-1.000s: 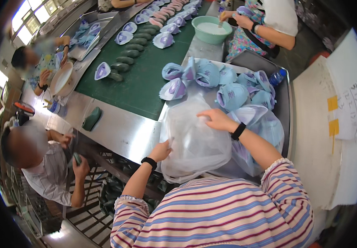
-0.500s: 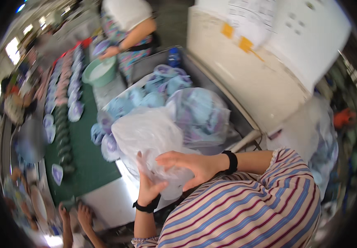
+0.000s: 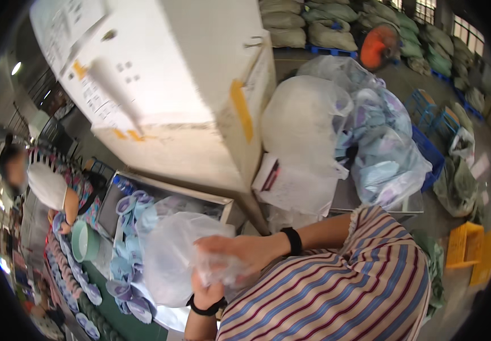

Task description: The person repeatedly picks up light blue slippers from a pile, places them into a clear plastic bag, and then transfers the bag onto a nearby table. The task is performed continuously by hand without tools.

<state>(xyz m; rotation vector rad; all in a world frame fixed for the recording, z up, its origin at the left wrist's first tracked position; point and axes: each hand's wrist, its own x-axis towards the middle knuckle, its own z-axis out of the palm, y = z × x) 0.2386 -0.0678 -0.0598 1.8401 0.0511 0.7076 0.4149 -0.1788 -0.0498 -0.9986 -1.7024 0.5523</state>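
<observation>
A puffed translucent white plastic bag (image 3: 168, 256) stands in front of me, partly over the pile of pale blue and lavender cupped pieces (image 3: 122, 267). My right hand (image 3: 245, 251) is closed on the bag's crumpled plastic, fingers curled over it from above. Below it, my left hand (image 3: 206, 292) is wrapped round the same bunched plastic from the near left. The two hands almost meet there, and motion blurs the fingers a little. What the bag holds, if anything, cannot be made out.
A grey-walled tray (image 3: 200, 196) borders the pile, with a white pillar (image 3: 200, 136) behind it. Filled clear bags (image 3: 384, 165) stand at the right, above yellow crates (image 3: 464, 244). At the left a person (image 3: 49, 184) works by a green basin (image 3: 85, 241) and green table (image 3: 131, 325).
My view has swung right, bringing the pillar's side and the filled bags into sight. My hands, spread apart before, have come together and closed on the bag's plastic.
</observation>
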